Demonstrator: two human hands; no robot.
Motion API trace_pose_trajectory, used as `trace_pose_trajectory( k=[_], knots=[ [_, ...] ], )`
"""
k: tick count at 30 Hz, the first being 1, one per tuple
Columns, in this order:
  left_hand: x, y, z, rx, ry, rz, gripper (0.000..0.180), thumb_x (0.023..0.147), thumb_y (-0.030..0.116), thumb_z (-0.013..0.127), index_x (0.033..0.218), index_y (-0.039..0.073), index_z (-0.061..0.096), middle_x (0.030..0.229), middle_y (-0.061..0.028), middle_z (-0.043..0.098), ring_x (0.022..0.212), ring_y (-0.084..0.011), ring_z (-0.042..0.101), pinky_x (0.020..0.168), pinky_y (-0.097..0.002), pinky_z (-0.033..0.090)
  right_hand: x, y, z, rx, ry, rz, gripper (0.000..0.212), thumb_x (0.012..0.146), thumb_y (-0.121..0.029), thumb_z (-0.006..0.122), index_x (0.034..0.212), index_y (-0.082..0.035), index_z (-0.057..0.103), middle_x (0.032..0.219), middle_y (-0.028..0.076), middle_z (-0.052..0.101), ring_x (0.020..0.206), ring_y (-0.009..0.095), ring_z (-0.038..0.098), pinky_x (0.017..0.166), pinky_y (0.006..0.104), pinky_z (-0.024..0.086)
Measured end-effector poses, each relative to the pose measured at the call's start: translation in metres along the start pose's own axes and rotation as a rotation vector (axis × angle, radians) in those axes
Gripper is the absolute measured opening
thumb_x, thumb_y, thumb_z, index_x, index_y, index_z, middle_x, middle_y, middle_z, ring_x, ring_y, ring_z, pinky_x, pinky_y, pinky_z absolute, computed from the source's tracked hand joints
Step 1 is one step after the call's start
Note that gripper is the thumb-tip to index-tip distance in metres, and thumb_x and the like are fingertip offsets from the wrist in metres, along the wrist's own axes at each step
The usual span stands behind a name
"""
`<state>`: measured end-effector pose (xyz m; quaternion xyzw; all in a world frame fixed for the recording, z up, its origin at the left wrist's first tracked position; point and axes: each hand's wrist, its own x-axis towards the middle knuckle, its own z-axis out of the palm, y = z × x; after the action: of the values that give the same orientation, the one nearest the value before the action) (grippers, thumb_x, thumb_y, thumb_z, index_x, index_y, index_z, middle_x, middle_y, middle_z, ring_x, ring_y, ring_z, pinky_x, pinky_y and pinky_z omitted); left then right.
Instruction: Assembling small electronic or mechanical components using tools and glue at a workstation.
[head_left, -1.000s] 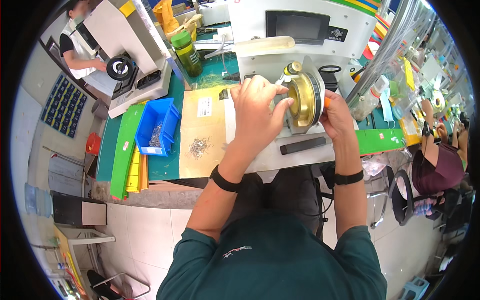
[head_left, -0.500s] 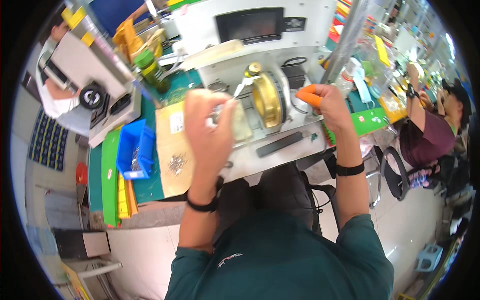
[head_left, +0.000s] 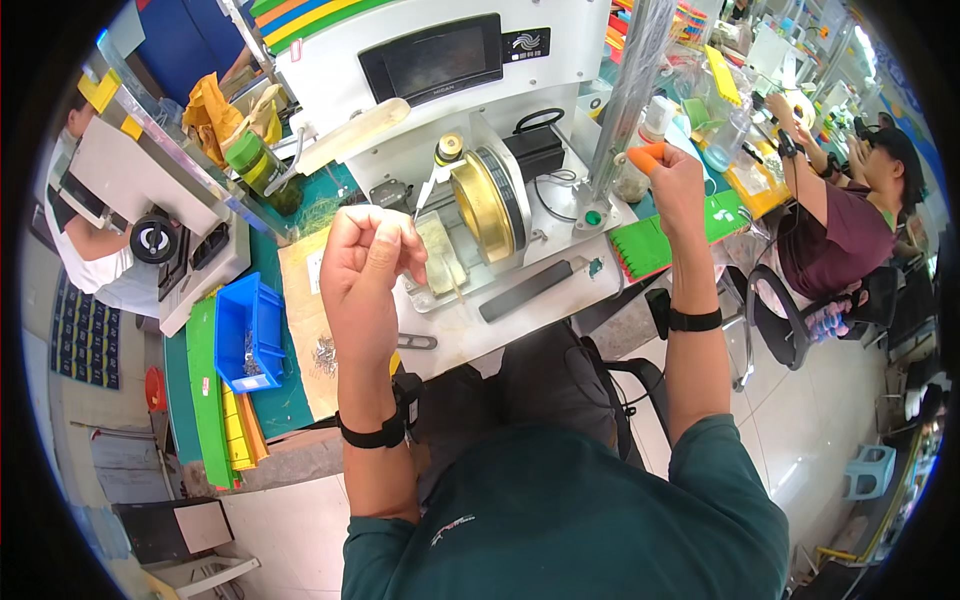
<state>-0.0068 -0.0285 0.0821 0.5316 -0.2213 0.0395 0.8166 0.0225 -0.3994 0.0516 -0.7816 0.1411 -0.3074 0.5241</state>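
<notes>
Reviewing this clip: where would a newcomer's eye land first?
Probably on the gold-coloured wheel mounted on the white machine, between the left hand and right hand. Next, perhaps, the bright orange cover on the right hand, then the blue bin at the table's left.

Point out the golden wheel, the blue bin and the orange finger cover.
Golden wheel (head_left: 482, 210), head view: its gold surface.
Blue bin (head_left: 269, 340), head view: its right wall.
Orange finger cover (head_left: 646, 158), head view: its middle.

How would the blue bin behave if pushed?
The bin is probably stiff: its walls stand straight. Likely fairly light, since the metal bits inside cover only part of its floor. Those bits look loose, so they may slide or rattle.
</notes>
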Motion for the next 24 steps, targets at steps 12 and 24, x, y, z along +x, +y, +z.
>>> trace_pose_trajectory(
  k=[12,24],
  knots=[
    [-0.038,-0.024,0.018,0.481,0.024,0.055,0.009,0.108,0.008,0.053,0.1,0.005,0.052,0.086,-0.0037,0.059,0.072,-0.0073,0.051,0.064,-0.0212,0.043,0.001,0.023,0.019,0.168,0.14,0.0,0.016,0.091,-0.01,0.074,0.098,0.003,0.077,0.076,-0.003,0.065,0.061,0.003,0.045,0.055,0.0251,0.032],
    [-0.026,-0.012,0.011,0.406,0.106,0.118,0.009,0.107,0.01,0.055,0.1,0.005,0.055,0.086,-0.0024,0.061,0.07,-0.005,0.049,0.063,-0.0212,0.041,-0.014,-0.008,0.011,-0.111,0.172,-0.093,0.021,0.088,-0.01,0.076,0.103,0.004,0.077,0.069,0.0,0.065,0.06,0.006,0.05,0.056,0.0281,0.039]
  ],
)
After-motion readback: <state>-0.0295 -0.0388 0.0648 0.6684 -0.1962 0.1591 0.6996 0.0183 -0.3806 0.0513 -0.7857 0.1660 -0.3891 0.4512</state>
